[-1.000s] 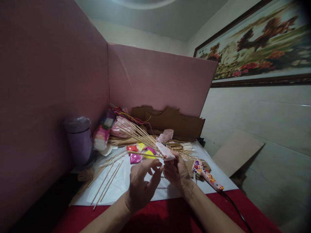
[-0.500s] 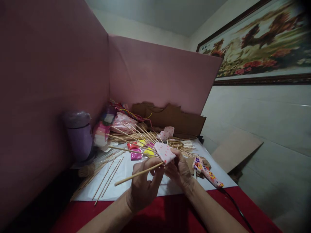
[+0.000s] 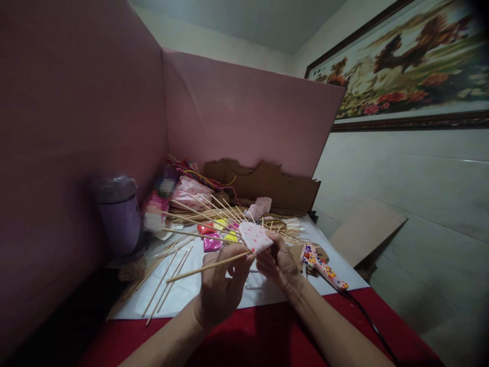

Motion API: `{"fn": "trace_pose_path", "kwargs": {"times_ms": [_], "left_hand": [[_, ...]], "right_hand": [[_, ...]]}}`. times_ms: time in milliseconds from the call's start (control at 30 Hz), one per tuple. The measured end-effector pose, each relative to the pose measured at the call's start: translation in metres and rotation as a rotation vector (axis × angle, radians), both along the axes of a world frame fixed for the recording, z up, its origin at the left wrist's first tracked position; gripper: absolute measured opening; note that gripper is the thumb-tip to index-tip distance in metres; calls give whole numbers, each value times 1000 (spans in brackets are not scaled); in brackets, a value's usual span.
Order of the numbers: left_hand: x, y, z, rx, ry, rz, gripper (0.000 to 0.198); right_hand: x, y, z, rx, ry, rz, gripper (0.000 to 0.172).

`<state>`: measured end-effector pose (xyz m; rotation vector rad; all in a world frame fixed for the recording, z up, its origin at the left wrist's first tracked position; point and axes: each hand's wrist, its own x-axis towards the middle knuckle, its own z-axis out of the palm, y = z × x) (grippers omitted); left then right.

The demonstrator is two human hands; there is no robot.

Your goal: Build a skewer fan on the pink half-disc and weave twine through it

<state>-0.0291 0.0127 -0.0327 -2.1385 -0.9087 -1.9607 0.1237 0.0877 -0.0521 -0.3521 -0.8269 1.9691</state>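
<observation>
Spotted fabric piece (image 3: 255,237), white w/ red dots, is up in front of us, approx. mid-view, held above the white sheet (image 3: 183,300). Thin sticks (image 3: 191,221) fan out of it to the L & away from us; the nearest stick (image 3: 187,273) looks thickest & runs across in front of our L hand (image 3: 223,270). Our R hand (image 3: 282,262) grips the piece at its R edge, thumb on top, other fingers bent underneath. L hand's fingers are curled up at the lower corner, nr the base of that nearest stick; can't tell if they pinch it or only touch.

Behind the fan we see small pkts: magenta pkt (image 3: 212,243), red pkt (image 3: 205,228), yellow pkt (image 3: 231,237). Loose sticks (image 3: 160,283) lie on the sheet to our L, a purple container (image 3: 119,224) stands beyond them. Flowery glue gun (image 3: 324,267) lies R of our R hand, apart from it, w/ its black cord (image 3: 376,329) trailing over the red cloth (image 3: 389,318). At the back: torn cardboard (image 3: 263,183) vs. the pink panel (image 3: 244,112), plus a spotted bundle (image 3: 194,192).
</observation>
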Motion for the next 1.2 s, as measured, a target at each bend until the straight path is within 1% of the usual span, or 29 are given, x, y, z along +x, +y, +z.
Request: {"fn": "trace_pose_path", "kwargs": {"times_ms": [100, 267, 433, 633, 767, 967, 1067, 1200], "left_hand": [[0, -1, -1, -25, -44, 7, 23], [0, 1, -2, -36, -134, -115, 25], [0, 3, -5, -62, -131, -180, 27], [0, 3, -6, -95, -144, -144, 23], [0, 5, -6, -88, -145, -145, 23], [2, 6, -11, -126, -165, -132, 34], [2, 5, -10, -153, -178, -147, 27], [1, 9, -6, -237, -171, -170, 25]], "right_hand": [[-1, -2, 3, 6, -3, -25, 43], [-1, -3, 5, 16, -10, -44, 44], [-1, -4, 6, 22, -8, -69, 43], [-2, -5, 7, 20, -16, -77, 43], [-2, -5, 7, 16, 1, -69, 42], [-3, -8, 10, 6, 22, -48, 40], [-2, -8, 11, 8, 56, -24, 36], [-2, -7, 11, 40, 63, -3, 38]]}}
